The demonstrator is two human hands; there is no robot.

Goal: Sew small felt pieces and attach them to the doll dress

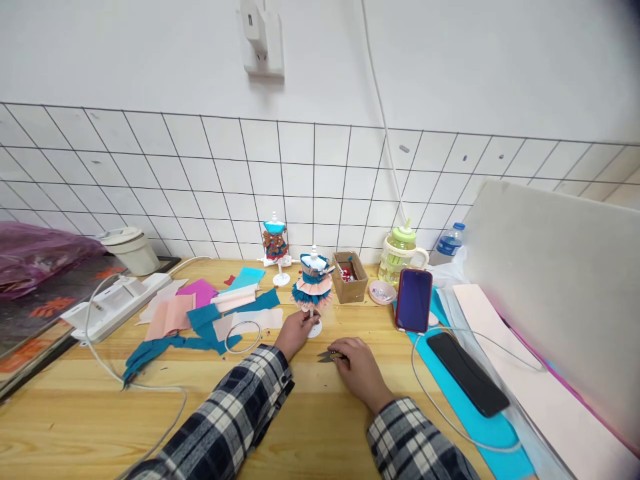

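Left hand [296, 335] closed on the stem of the front dress form [313, 285], low, just above its round white base. Right hand [361, 369] grips small snips [329, 357] near the tabletop [320, 413], blades pointing left; whether they are pressed together, cannot tell.

Front form upright, near the middle of the tabletop, in teal and pale pink ruffles. Behind it and to its left, second dress form [275, 244], upright, blue top, brown and red layers; a white strip lies behind its stem. Just right of the front form, open cardboard box [351, 288] with small red and white bits inside. Beside that, shallow pink dish [383, 293] of small pieces, then green-lidded cup [397, 257] and, farther back, water bottle [450, 244].

Left of the left hand, a spread of overlapping paper scraps [173, 315]: teal, peach, magenta, blue. A thin ring [243, 337] lies over part of them, near the left sleeve. Farther left, white power strip [123, 307], lidded pot [133, 252], purple plastic [40, 257].

Right side: red-edged phone [413, 300] propped up; black phone [469, 373] flat on blue sheet [463, 417]; white cable [420, 380] looping around it.
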